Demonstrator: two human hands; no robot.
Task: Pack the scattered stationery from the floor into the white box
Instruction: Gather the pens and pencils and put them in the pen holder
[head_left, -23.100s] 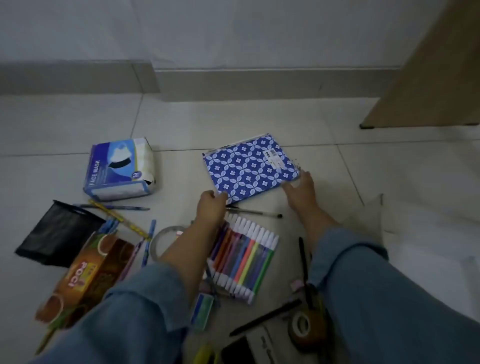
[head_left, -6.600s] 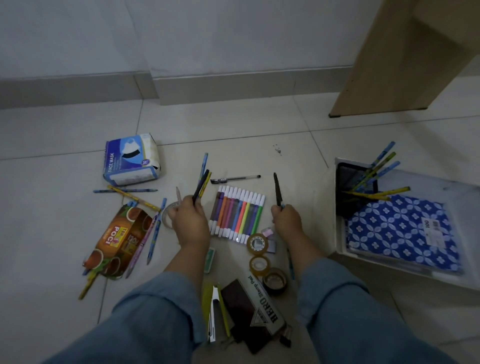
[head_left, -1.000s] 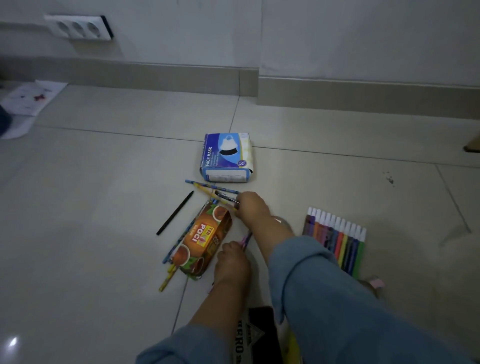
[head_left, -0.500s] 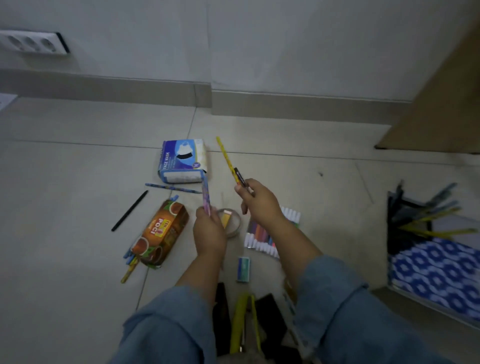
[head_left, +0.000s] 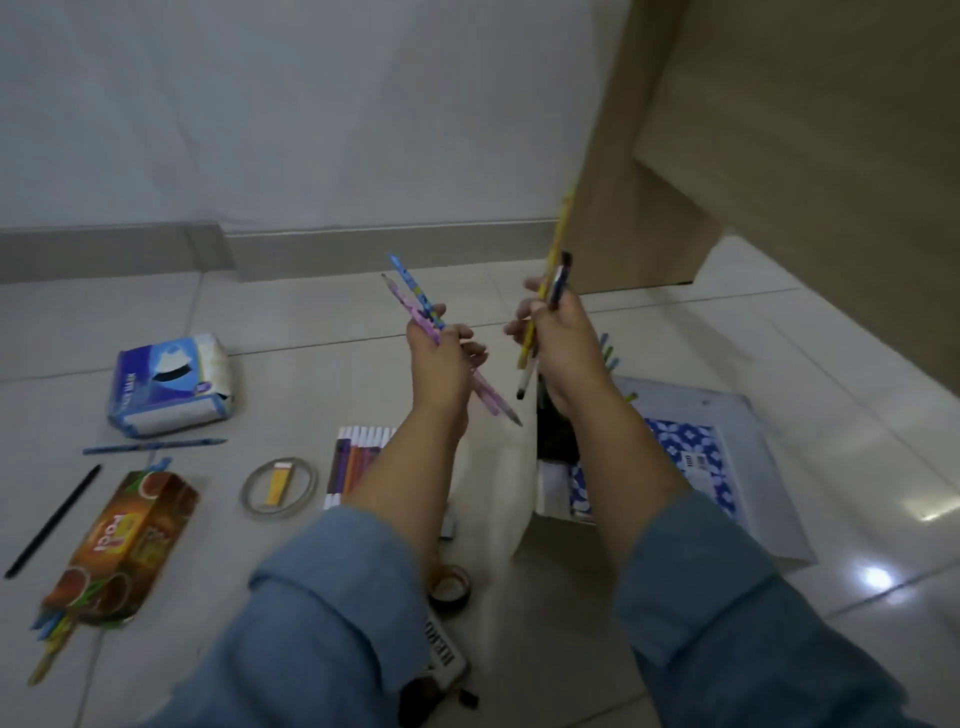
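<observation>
My left hand is raised and grips a pink and a blue pencil. Beside it my right hand holds a yellow pencil and a dark pen, above the left wall of the white box. The box stands on the floor at the right and holds a blue patterned pouch, a black item and several pencils. A set of coloured markers lies on the floor under my left forearm.
On the floor at the left lie a face mask pack, a blue pencil, a black pen, an orange tea carton over several pencils, and a clear tape ring. A brown tape roll lies near me. A wooden cabinet stands behind the box.
Both hands have lifted their pencils off the floor and swung right, so the right hand is now over the box. My view has turned right with them.
</observation>
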